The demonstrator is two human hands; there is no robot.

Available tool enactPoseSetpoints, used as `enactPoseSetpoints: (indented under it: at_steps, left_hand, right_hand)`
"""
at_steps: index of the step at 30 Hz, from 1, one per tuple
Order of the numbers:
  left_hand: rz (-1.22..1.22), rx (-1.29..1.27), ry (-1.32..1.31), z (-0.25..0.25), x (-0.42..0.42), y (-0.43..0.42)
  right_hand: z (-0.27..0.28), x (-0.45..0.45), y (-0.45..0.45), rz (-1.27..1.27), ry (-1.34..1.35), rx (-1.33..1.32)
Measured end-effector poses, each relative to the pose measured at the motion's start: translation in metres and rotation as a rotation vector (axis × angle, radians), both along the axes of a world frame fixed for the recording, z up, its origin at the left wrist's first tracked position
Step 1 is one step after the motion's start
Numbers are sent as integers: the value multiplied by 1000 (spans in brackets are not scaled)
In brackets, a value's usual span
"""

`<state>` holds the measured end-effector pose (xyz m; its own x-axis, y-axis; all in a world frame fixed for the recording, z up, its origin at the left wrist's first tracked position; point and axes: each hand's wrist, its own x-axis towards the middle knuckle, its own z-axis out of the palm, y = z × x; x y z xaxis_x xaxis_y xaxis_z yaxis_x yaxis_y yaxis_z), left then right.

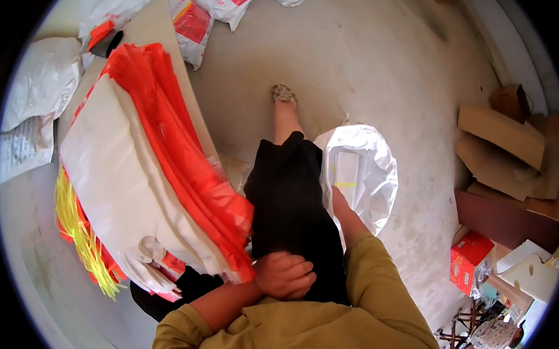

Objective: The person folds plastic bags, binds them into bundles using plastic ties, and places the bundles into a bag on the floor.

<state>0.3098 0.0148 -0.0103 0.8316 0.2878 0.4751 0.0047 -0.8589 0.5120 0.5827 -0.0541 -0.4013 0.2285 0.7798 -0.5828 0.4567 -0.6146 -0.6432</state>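
We take the gaping white plastic sack (382, 198), crinkled and shiny with a rounded rim, as our landmark. Inside it we see a flat, oblong white bundle (348, 165) with a narrow yellow band (345, 184); its long axis appears to run away from our body, and it lies just beyond the right hand (339, 200), the nearer of our two. That hand dips within the sack's near left side, its fingers hidden, so we cannot tell whether its grip is wide, narrow or holding anything. To the sack's lower left, our left hand (286, 275) rests over the soft black cloth trousers (286, 202), fingers folded into a fist with nothing visible in it. Farther left of the sack, a thick, layered pile of limp white and glossy red-orange sheets (115, 143) fans across a smooth beige worktop (151, 30), and thin, glossy yellow strands (78, 227) hang beyond the pile's far side. Around the sack spreads a scuffed, pale grey floor (412, 90).
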Motion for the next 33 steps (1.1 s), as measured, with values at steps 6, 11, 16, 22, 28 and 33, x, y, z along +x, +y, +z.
enactPoseSetpoints:
  at_steps: [6,11,16,22,28,33]
  left_hand:
    - [26,-10,-83,-2,2,-4]
    - [4,-24,-10,-16,4,-15]
    - [-14,-27,-7,-7,9,-13]
    - [60,-307,-66,10,0,-29]
    - [152,-343,9,23,-9,-37]
    - [204,-280,98,23,-15,-40]
  right_hand:
    - [26,18,-8,-395,-87,436]
    - [272,-3,50,-543,205,547]
    - [441,-65,58,-45,151,1029]
    - [433,-112,30,878,-296,692]
    - [442,-124,32,839,-295,692]
    - [432,-129,33,753,-281,759]
